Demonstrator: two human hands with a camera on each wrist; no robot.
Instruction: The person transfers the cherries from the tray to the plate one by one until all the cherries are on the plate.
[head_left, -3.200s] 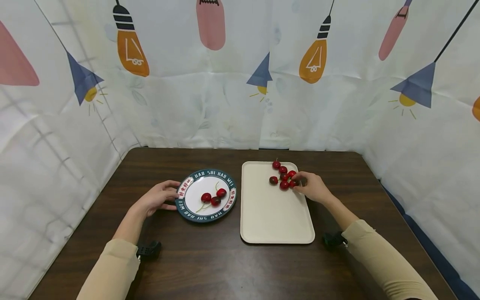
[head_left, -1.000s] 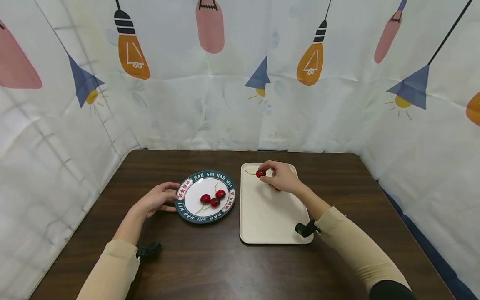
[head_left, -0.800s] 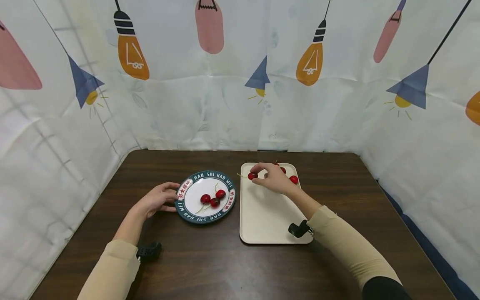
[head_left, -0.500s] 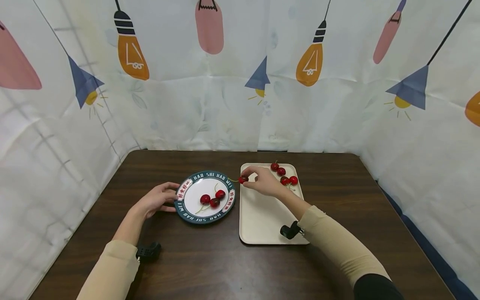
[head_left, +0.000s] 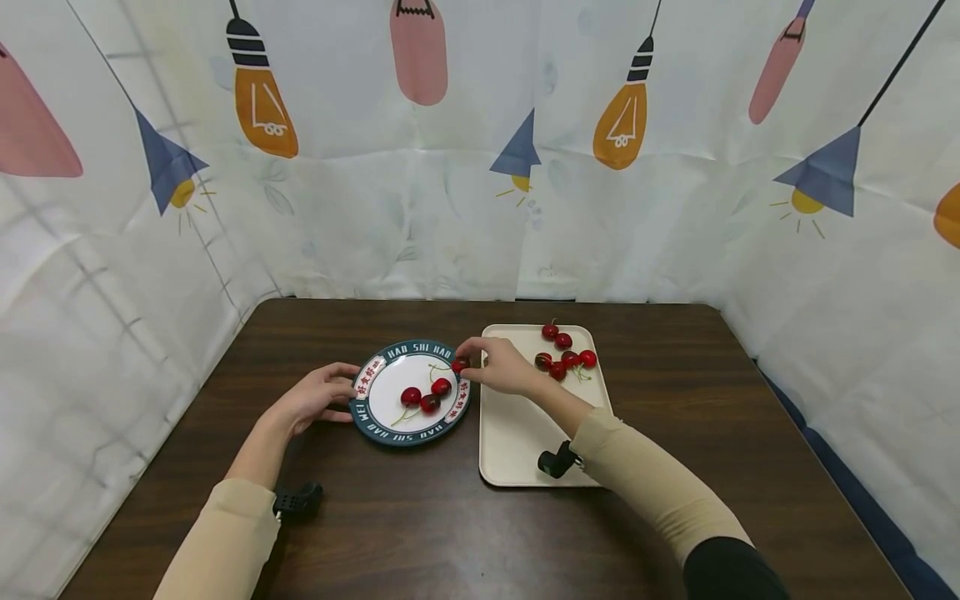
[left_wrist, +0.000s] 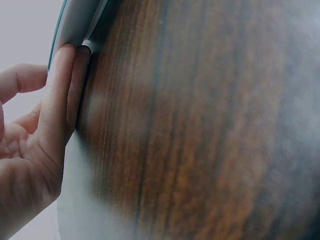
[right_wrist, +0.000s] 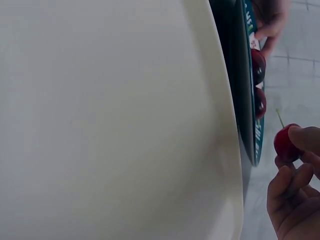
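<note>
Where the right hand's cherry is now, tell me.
In the head view, the cherry is pinched by the right hand above the far right rim of the plate, left of the tray.

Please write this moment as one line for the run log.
Left hand: holds plate rim | Right hand: pinches cherry above plate rim | On plate: three cherries | On tray: six visible cherries

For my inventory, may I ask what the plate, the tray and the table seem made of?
Plate: smooth, perhaps melamine or ceramic; its printed rim fits both. Tray: matte, probably plastic, by its even cream colour and rounded edge. Table: seemingly wood or laminate, lightly glossy, with streaked grain and reflections.
</note>
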